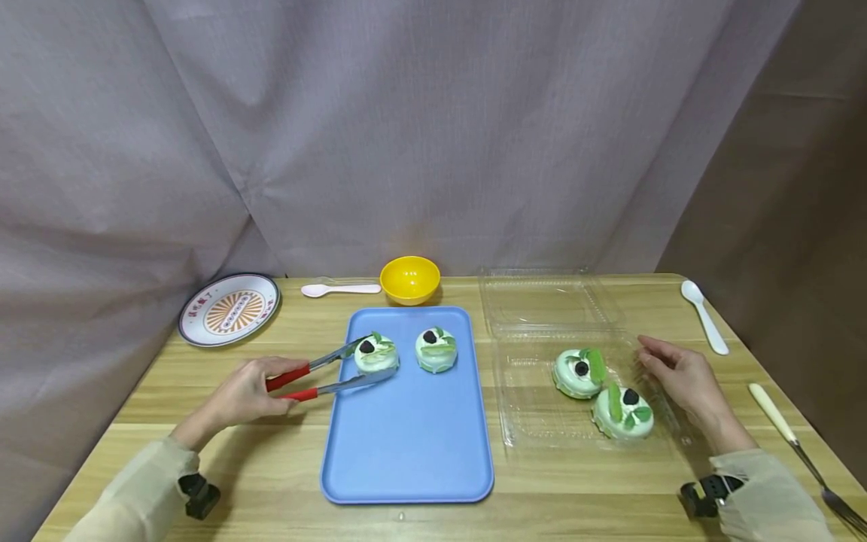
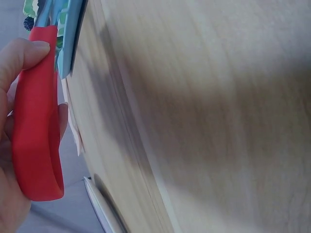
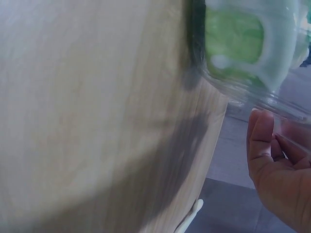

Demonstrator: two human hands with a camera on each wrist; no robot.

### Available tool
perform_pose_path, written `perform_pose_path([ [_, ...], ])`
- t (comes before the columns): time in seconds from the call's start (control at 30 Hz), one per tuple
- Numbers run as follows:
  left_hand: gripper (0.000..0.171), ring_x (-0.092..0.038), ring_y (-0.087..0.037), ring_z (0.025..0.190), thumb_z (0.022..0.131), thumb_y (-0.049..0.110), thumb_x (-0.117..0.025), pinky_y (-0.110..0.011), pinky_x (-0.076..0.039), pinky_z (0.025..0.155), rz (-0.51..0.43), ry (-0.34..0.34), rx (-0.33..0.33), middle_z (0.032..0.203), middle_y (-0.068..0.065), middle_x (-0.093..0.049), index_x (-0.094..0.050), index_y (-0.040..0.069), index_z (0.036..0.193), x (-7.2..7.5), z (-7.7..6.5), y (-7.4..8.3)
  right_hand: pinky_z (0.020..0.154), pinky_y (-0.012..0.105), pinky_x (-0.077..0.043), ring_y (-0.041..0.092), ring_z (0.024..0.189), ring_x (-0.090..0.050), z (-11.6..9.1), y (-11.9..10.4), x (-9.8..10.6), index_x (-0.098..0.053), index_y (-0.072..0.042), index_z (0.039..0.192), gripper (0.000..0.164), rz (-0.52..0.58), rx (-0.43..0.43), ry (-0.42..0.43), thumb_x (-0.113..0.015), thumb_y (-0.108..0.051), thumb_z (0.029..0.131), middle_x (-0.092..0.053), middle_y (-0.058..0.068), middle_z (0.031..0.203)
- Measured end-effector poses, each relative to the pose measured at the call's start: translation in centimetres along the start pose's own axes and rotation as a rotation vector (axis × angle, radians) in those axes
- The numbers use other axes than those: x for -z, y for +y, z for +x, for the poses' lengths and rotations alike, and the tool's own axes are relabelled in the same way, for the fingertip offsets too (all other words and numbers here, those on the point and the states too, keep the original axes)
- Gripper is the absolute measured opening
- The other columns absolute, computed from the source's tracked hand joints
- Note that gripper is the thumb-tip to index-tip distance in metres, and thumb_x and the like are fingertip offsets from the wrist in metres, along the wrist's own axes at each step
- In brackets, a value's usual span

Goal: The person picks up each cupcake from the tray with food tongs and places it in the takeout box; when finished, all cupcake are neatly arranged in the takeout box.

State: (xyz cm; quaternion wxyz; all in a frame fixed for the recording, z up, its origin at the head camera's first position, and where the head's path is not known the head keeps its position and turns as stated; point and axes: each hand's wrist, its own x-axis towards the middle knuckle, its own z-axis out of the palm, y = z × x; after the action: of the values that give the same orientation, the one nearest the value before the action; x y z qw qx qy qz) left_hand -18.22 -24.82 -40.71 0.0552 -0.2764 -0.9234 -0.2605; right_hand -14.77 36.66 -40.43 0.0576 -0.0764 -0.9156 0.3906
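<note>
My left hand grips a pair of tongs by its red handles. In the head view the tongs' metal arms stand apart on either side of a pale green cake topped with a dark berry and leaves; whether both touch it I cannot tell. That cake and a similar one are on a blue tray. At the right, my right hand pinches the side rim of an open clear plastic container. Inside it sit two more green cakes, side by side.
Behind the tray stand a yellow bowl and a light spoon. A patterned plate lies at the back left. Along the right edge are a white spoon and a fork. The container's lid lies folded back toward the curtain.
</note>
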Motion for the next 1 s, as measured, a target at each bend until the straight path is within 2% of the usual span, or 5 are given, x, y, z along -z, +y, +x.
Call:
perform_pose_path([
  [0.33,0.054,-0.067,-0.013,0.098,0.062,0.007,-0.084,-0.022,-0.053,0.081,-0.007,0.042,-0.038,0.106,-0.009,-0.075,-0.072,0.005,0.115,1.8,0.0,0.3,0.065,0.010,-0.050,-0.023,0.078,-0.046,0.0,0.1,0.2,-0.042,0.012,0.140,0.045,0.020,-0.016,-0.001,-0.045,-0.013,0.102,-0.051,0.037,0.133],
  [0.5,0.055,-0.065,-0.011,0.093,0.063,0.006,-0.083,-0.023,-0.053,0.074,0.027,0.052,-0.081,0.105,-0.007,-0.075,-0.071,0.007,0.116,3.2,1.0,2.0,0.066,0.009,-0.050,-0.025,0.079,-0.044,0.2,0.0,0.3,-0.040,0.011,0.142,0.046,0.039,-0.031,-0.006,-0.043,-0.013,0.103,-0.047,0.037,0.136],
  [0.63,0.055,-0.068,-0.018,0.096,0.064,0.008,-0.082,-0.030,-0.055,0.078,0.019,0.014,-0.142,0.107,-0.006,-0.075,-0.071,0.008,0.118,3.5,2.8,4.3,0.067,0.009,-0.051,-0.026,0.079,-0.044,0.2,0.0,0.4,-0.040,0.011,0.142,0.046,0.046,-0.030,-0.005,-0.043,-0.012,0.103,-0.047,0.038,0.137],
  [0.83,0.054,-0.068,-0.022,0.101,0.068,0.015,-0.080,-0.035,-0.055,0.085,-0.061,-0.091,-0.272,0.112,-0.006,-0.074,-0.070,0.010,0.121,1.4,6.7,8.5,0.066,0.011,-0.051,-0.024,0.078,-0.046,0.1,0.0,0.3,-0.041,0.012,0.141,0.045,0.056,-0.026,0.000,-0.044,-0.011,0.102,-0.053,0.037,0.131],
  [1.0,0.054,-0.066,-0.016,0.098,0.071,0.018,-0.078,-0.025,-0.052,0.079,-0.118,-0.211,-0.307,0.115,-0.003,-0.073,-0.069,0.013,0.124,-1.8,9.7,12.2,0.065,0.012,-0.052,-0.020,0.078,-0.050,0.0,0.0,0.0,-0.043,0.015,0.138,0.045,0.089,-0.015,0.005,-0.047,-0.009,0.101,-0.070,0.003,0.108],
])
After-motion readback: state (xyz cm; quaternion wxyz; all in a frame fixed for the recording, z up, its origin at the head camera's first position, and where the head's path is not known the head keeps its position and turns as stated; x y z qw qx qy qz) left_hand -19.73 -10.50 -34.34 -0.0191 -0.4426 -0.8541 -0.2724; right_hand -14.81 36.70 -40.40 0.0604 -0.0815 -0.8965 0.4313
